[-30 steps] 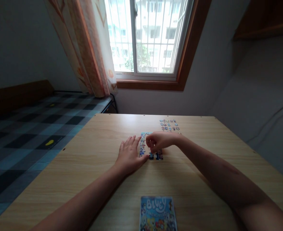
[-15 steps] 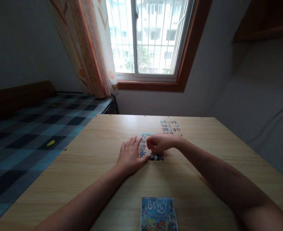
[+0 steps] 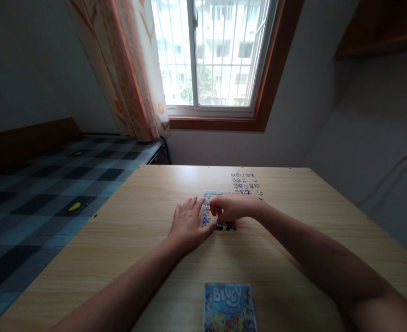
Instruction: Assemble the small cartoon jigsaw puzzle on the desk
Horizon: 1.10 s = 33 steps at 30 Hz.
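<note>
Barely shifted, right hand [image 3: 230, 206] curls closed over puzzle [image 3: 206, 218], contents unclear; left hand [image 3: 188, 220] splays open, empty, along its edge.

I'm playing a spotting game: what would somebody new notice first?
Probably the bright, barred window beyond the pale wooden table. Next, the bare left hand and bare right hand at a small, colourful jigsaw puzzle mid-table, then the blue, rectangular "BLUEY" case nearer the viewer.

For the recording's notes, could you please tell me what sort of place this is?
Probably a bedroom in a home: a bed with a checked cover stands beside the wooden table, and a patterned curtain hangs by the barred window.
</note>
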{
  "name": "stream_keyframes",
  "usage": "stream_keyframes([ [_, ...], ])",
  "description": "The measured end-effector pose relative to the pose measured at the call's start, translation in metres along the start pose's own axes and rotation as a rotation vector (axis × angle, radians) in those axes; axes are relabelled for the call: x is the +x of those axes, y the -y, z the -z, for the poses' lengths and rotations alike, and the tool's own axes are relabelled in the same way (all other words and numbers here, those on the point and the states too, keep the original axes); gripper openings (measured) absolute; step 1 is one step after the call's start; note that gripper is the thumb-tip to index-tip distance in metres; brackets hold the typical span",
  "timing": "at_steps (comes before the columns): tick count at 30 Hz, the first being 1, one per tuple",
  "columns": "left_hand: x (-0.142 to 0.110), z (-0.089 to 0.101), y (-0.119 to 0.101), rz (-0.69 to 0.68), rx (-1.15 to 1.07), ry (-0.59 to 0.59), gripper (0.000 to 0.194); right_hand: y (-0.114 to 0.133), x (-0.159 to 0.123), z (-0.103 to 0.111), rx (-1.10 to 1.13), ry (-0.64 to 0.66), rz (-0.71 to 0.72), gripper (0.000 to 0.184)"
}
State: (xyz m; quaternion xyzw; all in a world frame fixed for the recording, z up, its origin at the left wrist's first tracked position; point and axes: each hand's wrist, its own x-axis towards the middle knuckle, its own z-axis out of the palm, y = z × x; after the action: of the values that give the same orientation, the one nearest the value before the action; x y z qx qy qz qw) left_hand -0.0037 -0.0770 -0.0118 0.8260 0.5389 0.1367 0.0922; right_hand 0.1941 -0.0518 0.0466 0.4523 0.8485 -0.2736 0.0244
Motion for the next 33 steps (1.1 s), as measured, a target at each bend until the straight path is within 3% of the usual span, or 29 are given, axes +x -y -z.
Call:
stream_keyframes([
  [10, 0.000, 0.002, -0.001, 0.003, -0.002, 0.008, 0.084, 0.000, -0.001, 0.002, -0.045, 0.042, -0.010, 0.018],
  [18, -0.001, 0.003, -0.001, 0.015, -0.005, 0.027, 0.084, 0.004, -0.003, 0.002, -0.043, 0.025, -0.052, 0.018],
  [21, 0.000, 0.004, 0.000, 0.023, -0.023, 0.018, 0.075, 0.004, -0.006, 0.007, -0.029, -0.030, -0.020, 0.020],
  [27, 0.001, 0.004, 0.004, 0.033, -0.077, -0.046, 0.058, -0.008, -0.003, 0.014, -0.024, -0.294, -0.039, 0.025],
  [30, -0.003, 0.005, 0.000, -0.016, -0.086, -0.101, 0.050, -0.021, 0.002, 0.015, -0.092, -0.589, -0.025, 0.023],
  [33, -0.007, 0.006, -0.004, -0.157, -0.063, -0.135, 0.040, -0.041, 0.002, 0.016, -0.208, -0.901, -0.082, 0.023],
])
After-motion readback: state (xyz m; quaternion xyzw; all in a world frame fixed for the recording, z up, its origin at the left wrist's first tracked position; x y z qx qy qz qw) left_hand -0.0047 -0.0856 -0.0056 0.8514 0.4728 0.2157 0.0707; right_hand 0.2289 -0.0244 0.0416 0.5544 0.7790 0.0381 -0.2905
